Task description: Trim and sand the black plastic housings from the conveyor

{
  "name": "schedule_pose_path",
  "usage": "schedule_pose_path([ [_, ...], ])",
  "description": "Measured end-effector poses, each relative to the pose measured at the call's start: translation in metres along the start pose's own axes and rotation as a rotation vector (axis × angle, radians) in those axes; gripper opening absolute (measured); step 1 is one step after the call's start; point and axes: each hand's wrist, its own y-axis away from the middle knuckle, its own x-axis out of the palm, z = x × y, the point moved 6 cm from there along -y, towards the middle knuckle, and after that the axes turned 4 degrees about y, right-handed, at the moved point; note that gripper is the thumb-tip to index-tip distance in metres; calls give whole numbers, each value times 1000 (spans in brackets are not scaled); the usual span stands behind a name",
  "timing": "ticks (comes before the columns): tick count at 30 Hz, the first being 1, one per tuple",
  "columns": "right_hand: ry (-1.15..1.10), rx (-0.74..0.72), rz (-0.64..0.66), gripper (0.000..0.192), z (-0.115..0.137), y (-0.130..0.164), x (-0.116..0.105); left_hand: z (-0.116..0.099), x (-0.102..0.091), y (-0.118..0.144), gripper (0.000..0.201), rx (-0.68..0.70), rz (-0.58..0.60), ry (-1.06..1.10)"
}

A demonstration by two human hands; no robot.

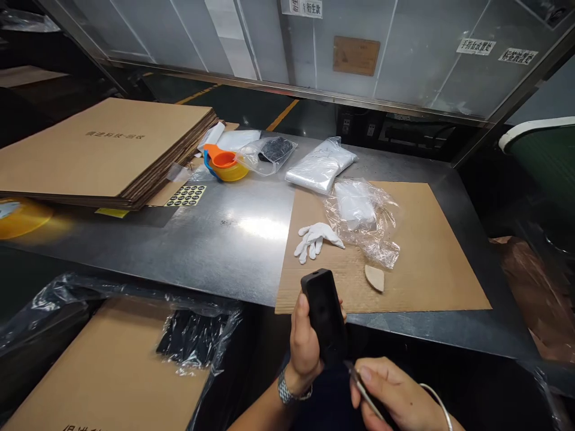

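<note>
My left hand (304,347) is wrapped round a black, rectangular plastic housing (324,308), held upright in front of the table edge. Between the fingers of my right hand (393,386) is a slim metal knife-like tool (363,386). Its tip lies close to the lower end of the housing; whether they touch I cannot tell. Beyond my hands, a white glove (318,239) and a beige wedge-shaped piece (374,279) rest on a flat cardboard sheet (431,257).
Crumpled clear plastic (359,206) lies on the cardboard, near a silvery bag (318,167). Orange and yellow cups (227,164) stand beside a tall cardboard stack (103,149). A sheet of round black stickers (186,196) lies nearby. Lower left is a plastic-lined box (130,359).
</note>
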Motion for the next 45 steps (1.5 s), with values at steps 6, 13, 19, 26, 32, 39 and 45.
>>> schedule_pose_path([
  [6,505,-262,-473,27,34,11,-26,12,3,-4,52,-232,3,80],
  [13,993,-726,-651,18,54,14,-5,22,2,-3,50,-263,-104,61],
  [19,1335,-967,-913,16,46,15,9,32,-2,-10,44,-330,-215,166],
  [26,992,-704,-709,23,36,11,-10,32,-7,-16,41,-385,-158,148],
  [32,1075,-597,-617,23,64,14,-13,50,-4,-3,51,-592,-80,58],
  [39,1308,-479,-493,50,66,-2,-3,57,1,12,51,-675,-39,7],
  [45,1310,-384,-504,50,60,-4,-9,61,-3,12,36,-638,-56,22],
])
